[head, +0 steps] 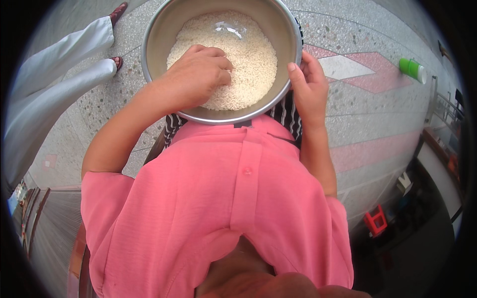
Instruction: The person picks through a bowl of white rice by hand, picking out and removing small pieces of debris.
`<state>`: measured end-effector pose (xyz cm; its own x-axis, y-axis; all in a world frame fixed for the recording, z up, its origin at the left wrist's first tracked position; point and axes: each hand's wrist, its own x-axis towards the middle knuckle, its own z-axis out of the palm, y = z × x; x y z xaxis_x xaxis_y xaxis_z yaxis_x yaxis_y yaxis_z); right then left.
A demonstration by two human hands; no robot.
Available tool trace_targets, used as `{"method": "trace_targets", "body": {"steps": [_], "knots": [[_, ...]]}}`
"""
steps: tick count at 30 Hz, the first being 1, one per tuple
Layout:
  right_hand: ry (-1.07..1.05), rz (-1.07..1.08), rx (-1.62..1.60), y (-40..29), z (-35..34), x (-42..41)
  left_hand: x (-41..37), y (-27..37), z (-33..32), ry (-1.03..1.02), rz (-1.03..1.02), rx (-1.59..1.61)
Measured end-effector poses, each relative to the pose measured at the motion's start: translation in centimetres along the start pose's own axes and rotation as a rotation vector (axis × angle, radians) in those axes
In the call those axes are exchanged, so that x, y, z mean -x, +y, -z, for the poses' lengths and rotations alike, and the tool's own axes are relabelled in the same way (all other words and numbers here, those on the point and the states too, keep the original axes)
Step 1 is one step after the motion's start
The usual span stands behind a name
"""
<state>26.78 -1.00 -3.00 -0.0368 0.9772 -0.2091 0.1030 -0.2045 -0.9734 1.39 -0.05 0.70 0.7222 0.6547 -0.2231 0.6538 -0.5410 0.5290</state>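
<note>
A wide metal bowl (158, 41) rests on my lap, over black-and-white striped cloth (288, 111). White rice (253, 70) covers its bottom, and a bright glint lies over the far part, like light on water. My left hand (203, 72) is inside the bowl, knuckles up, its fingers curled down into the rice. The fingertips and thumb are hidden, so I cannot see whether grains are held. My right hand (311, 83) grips the bowl's right rim, thumb on the near side of the edge and fingers outside.
At the left another person's light trousers (74, 48) and sandalled foot (118, 62) are close by. Speckled stone floor (365, 33) spreads around. Off to the right are a green-and-white container (411, 70) and a red plastic stool (375, 220).
</note>
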Motion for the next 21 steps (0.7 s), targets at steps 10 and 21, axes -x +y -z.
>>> {"method": "trace_targets", "body": {"steps": [10,21], "knots": [[-0.007,0.002,-0.006,-0.7,-0.2,-0.1,1.8,-4.5,1.5,0.259,0.189,-0.098],[-0.002,-0.009,-0.051,-0.3,-0.3,0.1,-4.8,-3.2,-1.3,0.276,0.149,-0.027]]}}
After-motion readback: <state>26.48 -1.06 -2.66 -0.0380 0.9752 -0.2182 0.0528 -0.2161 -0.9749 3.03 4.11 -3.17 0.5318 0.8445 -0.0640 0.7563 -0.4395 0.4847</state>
